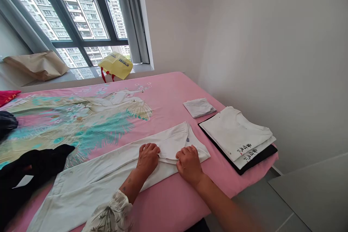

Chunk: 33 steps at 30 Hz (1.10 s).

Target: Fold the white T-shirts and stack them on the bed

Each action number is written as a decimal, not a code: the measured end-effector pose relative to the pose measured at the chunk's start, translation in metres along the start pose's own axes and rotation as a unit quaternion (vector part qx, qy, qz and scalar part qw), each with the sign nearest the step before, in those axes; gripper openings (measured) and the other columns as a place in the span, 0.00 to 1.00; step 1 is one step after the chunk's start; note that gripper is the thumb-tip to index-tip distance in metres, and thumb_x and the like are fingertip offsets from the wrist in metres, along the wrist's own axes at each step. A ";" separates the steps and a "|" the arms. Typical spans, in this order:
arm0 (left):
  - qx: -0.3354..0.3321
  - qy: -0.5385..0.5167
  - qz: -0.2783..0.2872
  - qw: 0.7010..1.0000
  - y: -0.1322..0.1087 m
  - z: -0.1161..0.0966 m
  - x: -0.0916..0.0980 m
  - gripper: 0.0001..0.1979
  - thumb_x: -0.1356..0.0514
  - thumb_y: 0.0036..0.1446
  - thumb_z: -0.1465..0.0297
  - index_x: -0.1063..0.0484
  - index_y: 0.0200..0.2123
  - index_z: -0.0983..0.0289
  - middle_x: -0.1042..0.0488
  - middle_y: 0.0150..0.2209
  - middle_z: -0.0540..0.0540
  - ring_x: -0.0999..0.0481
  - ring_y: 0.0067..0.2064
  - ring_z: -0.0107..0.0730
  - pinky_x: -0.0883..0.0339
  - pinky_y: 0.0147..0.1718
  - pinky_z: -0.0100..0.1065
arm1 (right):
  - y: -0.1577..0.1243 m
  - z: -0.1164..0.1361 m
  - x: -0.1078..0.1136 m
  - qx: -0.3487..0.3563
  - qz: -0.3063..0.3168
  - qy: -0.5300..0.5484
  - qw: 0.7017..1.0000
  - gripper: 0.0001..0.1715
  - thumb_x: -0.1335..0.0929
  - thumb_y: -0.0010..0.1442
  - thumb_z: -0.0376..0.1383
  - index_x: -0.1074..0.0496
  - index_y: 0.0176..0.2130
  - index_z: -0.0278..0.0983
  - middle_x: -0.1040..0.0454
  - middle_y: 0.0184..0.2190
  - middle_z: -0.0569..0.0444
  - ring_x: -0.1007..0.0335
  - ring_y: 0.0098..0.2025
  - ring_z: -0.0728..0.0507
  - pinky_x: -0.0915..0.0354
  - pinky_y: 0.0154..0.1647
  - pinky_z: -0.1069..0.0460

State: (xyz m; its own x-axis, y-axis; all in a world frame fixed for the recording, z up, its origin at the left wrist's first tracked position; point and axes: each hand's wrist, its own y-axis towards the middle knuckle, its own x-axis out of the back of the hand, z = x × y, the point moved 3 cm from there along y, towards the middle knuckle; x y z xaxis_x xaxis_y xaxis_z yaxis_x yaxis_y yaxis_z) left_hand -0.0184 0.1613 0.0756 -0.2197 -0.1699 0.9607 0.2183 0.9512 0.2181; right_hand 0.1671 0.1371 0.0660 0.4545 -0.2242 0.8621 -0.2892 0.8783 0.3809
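A white T-shirt [114, 168] lies folded lengthwise into a long strip across the near edge of the pink bed [174, 90]. My left hand [148, 157] rests on the shirt with its fingers curled down, pinching the fabric edge. Close beside it my right hand [189, 163] grips the same edge, near the collar end. Both hands are closed on the cloth.
A stack of folded white and black shirts [239, 139] sits at the bed's right corner, with a small folded grey cloth [199, 107] behind it. Black clothes [29, 174] lie at the left. A yellow bag [116, 65] and a brown paper bag [38, 65] rest on the window sill.
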 end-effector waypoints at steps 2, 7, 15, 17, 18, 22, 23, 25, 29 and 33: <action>-0.033 -0.001 0.007 0.999 -0.005 0.006 0.001 0.15 0.49 0.48 0.80 0.27 0.32 0.58 0.26 0.41 0.52 0.31 0.49 0.37 0.50 0.55 0.46 | -0.004 -0.004 0.002 0.010 0.011 0.012 1.000 0.04 0.34 0.50 0.32 0.30 0.25 0.37 0.31 0.29 0.53 0.39 0.38 0.44 0.53 0.56 0.43; -0.087 -0.019 0.016 0.996 0.001 0.002 0.006 0.18 0.49 0.49 0.79 0.26 0.40 0.59 0.31 0.54 0.54 0.41 0.61 0.41 0.54 0.60 0.49 | 0.008 -0.018 0.015 -0.061 -0.001 0.058 0.996 0.11 0.39 0.58 0.33 0.31 0.27 0.36 0.29 0.27 0.53 0.37 0.34 0.46 0.44 0.41 0.50; 0.031 -0.077 0.114 0.990 0.028 -0.018 -0.009 0.20 0.46 0.52 0.73 0.30 0.49 0.64 0.31 0.54 0.62 0.33 0.56 0.45 0.40 0.54 0.48 | 0.039 -0.025 -0.010 -0.041 0.175 -0.004 0.984 0.21 0.41 0.59 0.30 0.32 0.50 0.37 0.34 0.55 0.47 0.46 0.60 0.39 0.58 0.60 0.38; 0.044 -0.086 0.132 0.987 0.026 -0.008 -0.010 0.19 0.42 0.48 0.71 0.27 0.46 0.61 0.30 0.54 0.60 0.29 0.52 0.45 0.36 0.51 0.45 | 0.041 -0.040 -0.010 -0.101 0.195 -0.058 0.974 0.21 0.41 0.58 0.29 0.32 0.50 0.35 0.34 0.55 0.44 0.47 0.60 0.36 0.60 0.60 0.34; 0.050 -0.093 0.134 0.985 0.026 -0.002 -0.010 0.18 0.43 0.49 0.69 0.27 0.46 0.59 0.29 0.53 0.57 0.28 0.52 0.42 0.36 0.51 0.41 | 0.043 -0.045 -0.008 -0.118 0.188 -0.072 0.972 0.22 0.41 0.58 0.29 0.32 0.51 0.35 0.34 0.55 0.44 0.47 0.61 0.36 0.62 0.60 0.34; 0.086 -0.099 0.100 0.986 0.033 0.019 -0.011 0.22 0.58 0.61 0.69 0.35 0.54 0.59 0.32 0.56 0.52 0.34 0.57 0.28 0.43 0.56 0.34 | 0.061 -0.038 -0.009 -0.074 0.149 -0.053 0.985 0.26 0.48 0.63 0.32 0.40 0.58 0.36 0.41 0.61 0.49 0.56 0.65 0.44 0.65 0.64 0.42; 0.095 -0.094 0.098 0.986 0.034 0.024 -0.014 0.23 0.59 0.61 0.69 0.36 0.55 0.60 0.33 0.57 0.53 0.37 0.59 0.29 0.46 0.58 0.35 | 0.066 -0.034 -0.013 -0.061 0.151 -0.043 0.986 0.27 0.49 0.64 0.34 0.42 0.60 0.36 0.44 0.62 0.50 0.59 0.65 0.45 0.66 0.64 0.43; 0.104 -0.084 0.111 0.985 0.033 0.035 -0.021 0.22 0.57 0.61 0.67 0.36 0.56 0.60 0.37 0.60 0.53 0.43 0.62 0.33 0.53 0.61 0.43 | 0.072 -0.031 -0.026 -0.067 0.190 -0.034 0.979 0.29 0.49 0.65 0.41 0.46 0.62 0.35 0.48 0.64 0.49 0.63 0.66 0.44 0.69 0.65 0.42; 0.117 -0.062 0.151 0.980 0.009 0.062 -0.033 0.29 0.55 0.58 0.52 0.44 0.61 0.55 0.50 0.65 0.52 0.54 0.66 0.41 0.68 0.61 0.56 | 0.069 -0.047 -0.054 -0.116 0.279 -0.054 0.952 0.45 0.48 0.60 0.56 0.61 0.66 0.34 0.66 0.67 0.51 0.75 0.68 0.42 0.77 0.64 0.38; 0.119 -0.014 0.173 0.978 -0.028 0.086 -0.026 0.36 0.61 0.57 0.46 0.54 0.64 0.56 0.59 0.67 0.51 0.62 0.67 0.40 0.74 0.61 0.56 | 0.061 -0.059 -0.067 -0.109 0.293 -0.074 0.947 0.47 0.50 0.59 0.58 0.66 0.66 0.35 0.71 0.67 0.53 0.79 0.68 0.43 0.77 0.63 0.37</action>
State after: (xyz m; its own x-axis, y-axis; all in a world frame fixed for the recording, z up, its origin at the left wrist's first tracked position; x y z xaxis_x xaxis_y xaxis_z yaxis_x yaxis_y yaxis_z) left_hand -0.1005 0.1608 0.0301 -0.1992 0.1771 0.9638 0.0572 0.9839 -0.1690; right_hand 0.1691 0.2305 0.0114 0.1418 0.2856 0.9478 -0.2664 0.9332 -0.2413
